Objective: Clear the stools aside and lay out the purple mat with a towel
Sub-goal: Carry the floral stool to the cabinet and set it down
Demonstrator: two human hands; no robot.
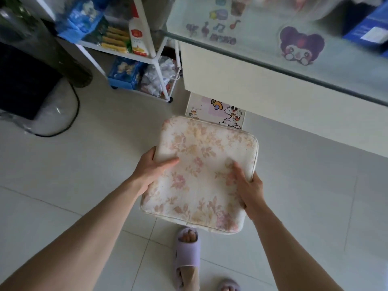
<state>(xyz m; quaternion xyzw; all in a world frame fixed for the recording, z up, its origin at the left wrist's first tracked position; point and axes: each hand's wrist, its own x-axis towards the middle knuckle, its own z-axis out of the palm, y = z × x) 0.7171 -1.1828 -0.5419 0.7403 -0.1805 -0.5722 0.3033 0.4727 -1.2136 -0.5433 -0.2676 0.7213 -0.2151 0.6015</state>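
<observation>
A floral-cushioned stool [201, 175] is seen from above, its square padded seat printed with faded pink and tan flowers. The left hand [154, 168] grips the seat's left edge, thumb lying across the top and fingers curled underneath. The right hand [249, 191] grips the right edge the same way, thumb pressed into the cushion and fingers wrapped round the side. The legs are hidden under the seat, so I cannot tell whether the stool stands on the tiled floor [84, 164] or is lifted off it.

Just beyond the stool's far edge, partly covered by it, is a white panel with rabbit cartoons [218, 113]. It sits under a cream table [252, 87] that fills the space beyond and to the right of the stool. The table has a glass top with stickers beneath it, among them a purple-haired cartoon face [301, 46].

Beyond the stool to the left stands a white wire shelf cart [156, 42] on castors, holding snack packets, a yellow and red bottle [137, 36] and a blue box [123, 73]. Farther left of the stool is a round base wrapped in clear plastic [52, 116], ringed by a black cord.

On the near side of the stool, a foot in a lilac slipper [188, 255] rests on the floor, with a second slipper [227, 286] at the frame's bottom edge
</observation>
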